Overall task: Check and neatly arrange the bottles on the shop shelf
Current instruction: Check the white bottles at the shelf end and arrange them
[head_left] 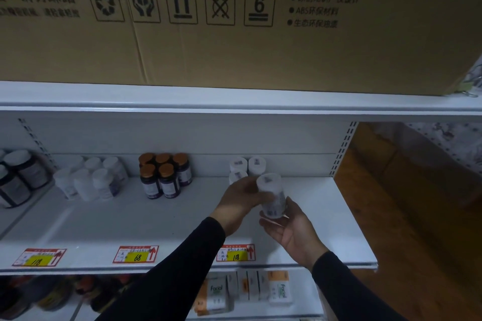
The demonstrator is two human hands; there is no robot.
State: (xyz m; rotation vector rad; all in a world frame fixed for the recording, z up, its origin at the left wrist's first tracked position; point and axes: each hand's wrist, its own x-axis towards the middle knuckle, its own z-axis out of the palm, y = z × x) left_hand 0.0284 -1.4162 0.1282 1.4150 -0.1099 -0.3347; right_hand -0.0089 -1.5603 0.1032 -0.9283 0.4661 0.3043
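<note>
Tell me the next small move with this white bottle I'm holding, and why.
Probably set the white plastic bottle down upright beside the three matching white-capped bottles at the back of the white metal shelf. Left hand grips its side, right hand supports its base, and the spot in front looks free.

Bottle label (272, 207) blurred, perhaps unreadable.

White shop shelf (78, 219), with three white bottles (247, 167) grouped at the back right, five dark bottles with orange caps (164, 177) clustered mid-back, a bunch of white bottles (91, 180) to their left, large dark jars (18, 177) at far left. Three price tags (135, 254) along the front edge. Upper shelf (234, 101) bearing a big cardboard box (234, 34).
</note>
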